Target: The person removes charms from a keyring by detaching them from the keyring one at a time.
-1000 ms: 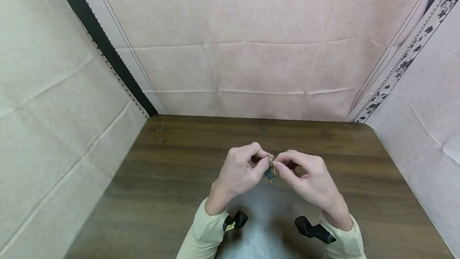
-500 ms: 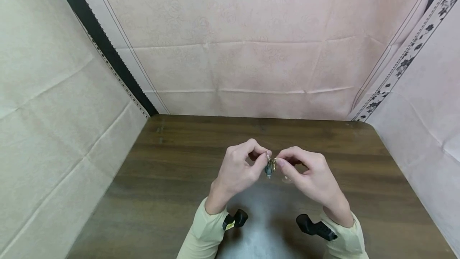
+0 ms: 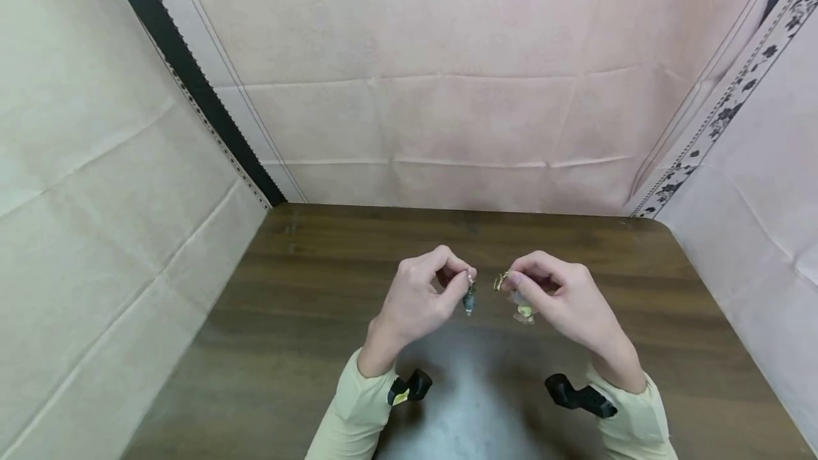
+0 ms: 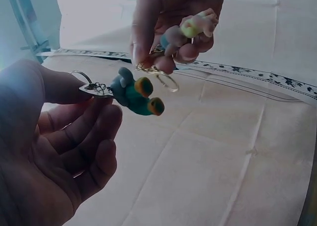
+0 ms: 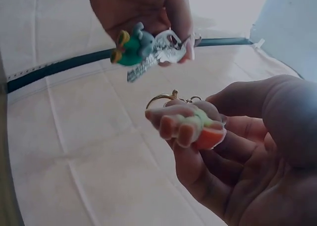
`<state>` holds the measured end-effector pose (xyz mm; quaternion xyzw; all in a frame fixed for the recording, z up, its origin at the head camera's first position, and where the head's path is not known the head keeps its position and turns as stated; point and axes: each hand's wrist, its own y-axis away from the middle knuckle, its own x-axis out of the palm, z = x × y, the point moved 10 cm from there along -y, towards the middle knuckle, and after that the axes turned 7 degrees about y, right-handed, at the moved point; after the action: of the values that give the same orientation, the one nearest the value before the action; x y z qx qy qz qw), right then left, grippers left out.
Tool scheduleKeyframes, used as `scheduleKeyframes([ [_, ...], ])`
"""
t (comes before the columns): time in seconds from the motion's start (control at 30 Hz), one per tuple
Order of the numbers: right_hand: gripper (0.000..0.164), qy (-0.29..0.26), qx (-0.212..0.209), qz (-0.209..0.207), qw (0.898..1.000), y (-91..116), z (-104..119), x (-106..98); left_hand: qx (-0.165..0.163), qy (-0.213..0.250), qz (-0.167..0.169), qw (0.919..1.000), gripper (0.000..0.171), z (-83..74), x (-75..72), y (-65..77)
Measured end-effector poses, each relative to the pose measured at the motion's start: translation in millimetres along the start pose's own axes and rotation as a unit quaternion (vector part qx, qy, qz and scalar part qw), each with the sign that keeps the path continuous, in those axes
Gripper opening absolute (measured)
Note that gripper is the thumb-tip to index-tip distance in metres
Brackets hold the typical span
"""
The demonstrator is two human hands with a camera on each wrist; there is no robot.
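Over the table, my left hand [image 3: 418, 304] pinches a silver key [image 5: 171, 53] by its head, between thumb and index finger. Beside the key hangs a small green figure charm with a grey head [image 4: 136, 96], orange at its feet. To the right, my right hand [image 3: 569, 307] pinches a keychain by the base of its gold ring [image 3: 500, 281]. Its pink, yellow and orange figure charm [image 5: 185, 127] dangles below the fingers. A gap separates the two hands and what they hold. Part of the key's head is behind the left fingertips.
A brown wooden table [image 3: 307, 346] lies beneath both hands. Pale cloth [image 3: 447, 119] hangs behind it and along both sides. A black camera is strapped at each wrist, over light green sleeves [image 3: 351, 403].
Both hands were close together with the pieces touching. Now the right hand has moved away to the right with the gold-ringed keychain, and the left hand has shifted slightly left with the key.
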<state>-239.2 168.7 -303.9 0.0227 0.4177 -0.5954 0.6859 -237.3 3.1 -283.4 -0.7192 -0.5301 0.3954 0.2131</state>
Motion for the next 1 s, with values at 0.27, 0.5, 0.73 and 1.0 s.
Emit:
scheduleKeyframes([
  [0.27, 0.008, 0.036, 0.039, 0.027, 0.998, 1, -29, 1, -0.016, 0.000, 0.007, 0.9999, 0.010, 5.7, -1.6, 3.1],
  [0.5, 0.005, 0.059, 0.090, 0.053, 0.993, 5, -69, 4, -0.019, -0.006, 0.013, 0.9997, 0.010, 8.4, -1.9, 3.8],
  [0.73, 0.009, 0.114, 0.119, 0.081, 0.983, 13, -105, 3, -0.036, -0.021, 0.025, 0.9988, 0.011, 18.2, 1.8, 3.9],
  [1.0, 0.006, 0.191, 0.131, 0.126, 0.965, 22, -147, 7, -0.088, -0.032, 0.057, 0.9940, 0.010, 44.4, 12.4, 10.2],
])
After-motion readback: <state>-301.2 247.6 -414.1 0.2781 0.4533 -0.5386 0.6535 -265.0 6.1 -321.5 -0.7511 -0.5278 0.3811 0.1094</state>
